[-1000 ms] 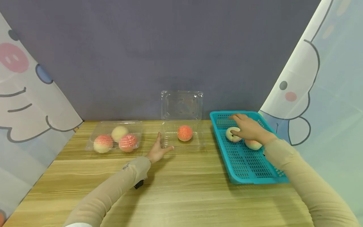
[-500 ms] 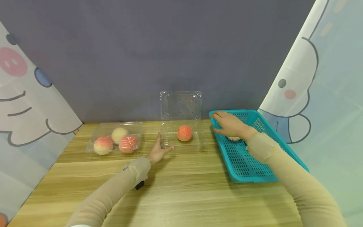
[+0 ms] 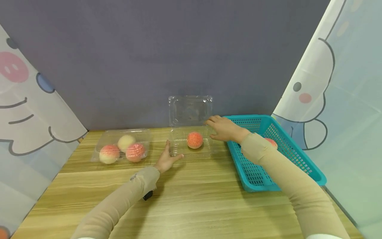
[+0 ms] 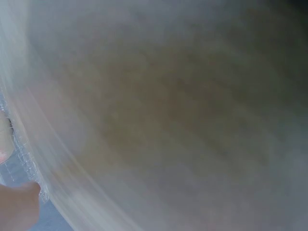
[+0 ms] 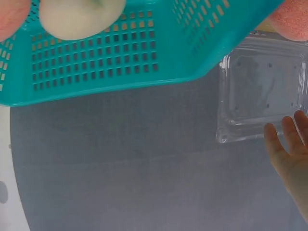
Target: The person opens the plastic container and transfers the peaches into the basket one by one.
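A red peach (image 3: pixel 195 140) sits in the base of an open clear container (image 3: pixel 191 111), whose lid stands raised behind it. My left hand (image 3: pixel 165 160) is at the container's left front corner, thumb and fingers spread; whether it touches is unclear. My right hand (image 3: pixel 224 128) is over the container's right side, fingers extended, with nothing visible in its grasp. The right wrist view shows those fingers (image 5: pixel 293 139) beside the lid (image 5: pixel 267 82), and a white peach (image 5: pixel 79 18) and a reddish one (image 5: pixel 10 17) in the basket. A sleeve blurs most of the left wrist view.
The teal basket (image 3: pixel 249 188) stands on the right, with a red-topped peach (image 3: pixel 271 143) showing past the right sleeve. On the left, a clear container (image 3: pixel 102 141) covers three peaches (image 3: pixel 109 154). A grey cloth (image 3: pixel 128 66) hangs behind the table.
My right hand has moved left, from above the peaches in the basket to the middle container's right side. The left hand has stayed where it was.
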The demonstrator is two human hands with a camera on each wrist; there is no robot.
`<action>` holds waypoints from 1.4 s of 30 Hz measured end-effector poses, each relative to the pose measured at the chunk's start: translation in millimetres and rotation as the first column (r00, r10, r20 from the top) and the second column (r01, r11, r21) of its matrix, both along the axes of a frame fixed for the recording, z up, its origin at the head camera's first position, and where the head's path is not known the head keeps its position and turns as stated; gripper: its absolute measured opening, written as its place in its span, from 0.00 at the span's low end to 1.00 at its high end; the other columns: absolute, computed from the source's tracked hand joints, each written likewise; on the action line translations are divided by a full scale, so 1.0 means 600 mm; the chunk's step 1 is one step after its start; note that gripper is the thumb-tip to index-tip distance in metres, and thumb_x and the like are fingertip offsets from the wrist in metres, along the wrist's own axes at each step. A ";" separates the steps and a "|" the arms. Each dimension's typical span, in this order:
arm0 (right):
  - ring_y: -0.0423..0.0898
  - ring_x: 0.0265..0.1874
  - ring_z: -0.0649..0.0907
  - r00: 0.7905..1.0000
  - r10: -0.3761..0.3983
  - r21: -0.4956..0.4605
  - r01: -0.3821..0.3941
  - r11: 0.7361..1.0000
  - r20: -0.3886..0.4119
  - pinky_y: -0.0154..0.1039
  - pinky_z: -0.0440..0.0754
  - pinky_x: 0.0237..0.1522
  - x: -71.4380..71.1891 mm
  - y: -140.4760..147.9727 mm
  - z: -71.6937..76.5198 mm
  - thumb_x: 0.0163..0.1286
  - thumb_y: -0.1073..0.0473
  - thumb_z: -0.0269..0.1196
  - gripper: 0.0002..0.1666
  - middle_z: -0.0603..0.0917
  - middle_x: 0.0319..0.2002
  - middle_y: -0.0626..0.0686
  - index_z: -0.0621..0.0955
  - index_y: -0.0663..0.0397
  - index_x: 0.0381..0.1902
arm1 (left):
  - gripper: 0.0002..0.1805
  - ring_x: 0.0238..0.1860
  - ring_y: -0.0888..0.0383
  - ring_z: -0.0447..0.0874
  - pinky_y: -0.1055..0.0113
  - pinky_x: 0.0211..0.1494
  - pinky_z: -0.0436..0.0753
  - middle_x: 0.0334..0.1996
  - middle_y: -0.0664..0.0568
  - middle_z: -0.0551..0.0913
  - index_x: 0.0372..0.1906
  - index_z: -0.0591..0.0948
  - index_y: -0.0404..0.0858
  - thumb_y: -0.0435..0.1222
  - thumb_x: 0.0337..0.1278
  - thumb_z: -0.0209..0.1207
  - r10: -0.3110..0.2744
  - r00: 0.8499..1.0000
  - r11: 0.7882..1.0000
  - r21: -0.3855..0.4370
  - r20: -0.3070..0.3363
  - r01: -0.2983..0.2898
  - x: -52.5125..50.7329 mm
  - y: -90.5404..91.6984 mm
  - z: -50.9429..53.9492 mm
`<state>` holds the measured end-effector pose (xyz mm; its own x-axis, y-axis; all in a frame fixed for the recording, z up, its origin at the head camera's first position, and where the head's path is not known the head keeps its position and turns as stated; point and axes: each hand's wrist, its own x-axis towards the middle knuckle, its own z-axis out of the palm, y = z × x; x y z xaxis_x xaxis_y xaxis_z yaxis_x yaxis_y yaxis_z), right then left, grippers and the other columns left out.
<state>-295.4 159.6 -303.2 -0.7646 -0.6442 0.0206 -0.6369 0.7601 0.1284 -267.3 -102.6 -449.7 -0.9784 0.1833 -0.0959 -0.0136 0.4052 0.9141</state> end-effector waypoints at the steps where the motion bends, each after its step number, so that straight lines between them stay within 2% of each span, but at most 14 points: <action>1: 0.55 0.61 0.68 1.000 -0.004 0.011 0.004 1.000 0.005 0.52 0.71 0.58 -0.003 -0.005 0.000 0.63 0.48 0.59 0.34 0.68 0.62 0.57 0.65 0.53 0.64 | 0.57 0.68 0.36 0.51 0.45 0.67 0.59 0.72 0.38 0.43 0.71 0.28 0.42 0.45 0.54 0.61 0.000 1.000 1.000 0.001 -0.002 0.000 0.000 0.000 0.000; 10: 0.56 0.63 0.65 0.998 -0.043 0.056 0.040 0.998 0.055 0.54 0.69 0.59 -0.029 -0.042 -0.009 0.63 0.46 0.59 0.38 0.64 0.65 0.57 0.61 0.52 0.67 | 0.57 0.67 0.36 0.53 0.45 0.67 0.60 0.72 0.40 0.43 0.71 0.28 0.41 0.44 0.53 0.61 0.008 1.000 1.000 0.001 -0.020 -0.008 -0.005 0.000 0.002; 18: 0.58 0.66 0.62 0.981 -0.124 0.031 0.121 0.992 0.148 0.57 0.64 0.63 -0.048 -0.065 -0.014 0.63 0.44 0.59 0.39 0.63 0.66 0.57 0.61 0.50 0.68 | 0.57 0.68 0.36 0.52 0.45 0.66 0.61 0.72 0.38 0.44 0.71 0.28 0.41 0.44 0.54 0.61 0.013 1.000 1.000 -0.004 -0.012 -0.013 -0.003 -0.004 0.001; 23: 0.58 0.67 0.59 0.972 -0.161 0.067 0.151 0.986 0.172 0.56 0.61 0.65 -0.056 -0.081 -0.026 0.65 0.45 0.56 0.37 0.61 0.68 0.57 0.60 0.50 0.68 | 0.57 0.68 0.36 0.52 0.45 0.67 0.60 0.72 0.39 0.43 0.71 0.28 0.40 0.45 0.55 0.60 0.011 1.000 1.000 -0.004 -0.017 -0.011 -0.001 -0.005 0.002; 29: 0.57 0.66 0.62 0.969 -0.150 0.094 0.134 0.987 0.194 0.55 0.61 0.65 -0.060 -0.101 -0.042 0.66 0.49 0.55 0.33 0.62 0.66 0.56 0.62 0.49 0.67 | 0.57 0.68 0.37 0.50 0.46 0.68 0.57 0.72 0.40 0.41 0.71 0.29 0.41 0.45 0.54 0.61 0.009 1.000 1.000 -0.002 -0.012 -0.009 0.000 -0.004 -0.001; 36: 0.57 0.66 0.63 0.968 -0.153 0.159 0.122 0.980 0.198 0.53 0.63 0.65 -0.062 -0.117 -0.057 0.58 0.54 0.62 0.40 0.63 0.66 0.56 0.62 0.47 0.68 | 0.57 0.67 0.36 0.52 0.46 0.67 0.59 0.72 0.38 0.43 0.71 0.28 0.40 0.44 0.54 0.61 -0.002 1.000 1.000 0.025 -0.011 0.002 -0.003 0.001 -0.005; 42: 0.56 0.65 0.63 0.970 -0.137 0.169 0.104 0.980 0.201 0.53 0.67 0.62 -0.065 -0.128 -0.071 0.56 0.54 0.65 0.41 0.65 0.65 0.55 0.63 0.46 0.67 | 0.57 0.68 0.36 0.51 0.46 0.68 0.59 0.72 0.39 0.42 0.71 0.28 0.42 0.44 0.54 0.61 0.015 1.000 0.999 0.038 -0.003 -0.015 -0.001 0.003 -0.001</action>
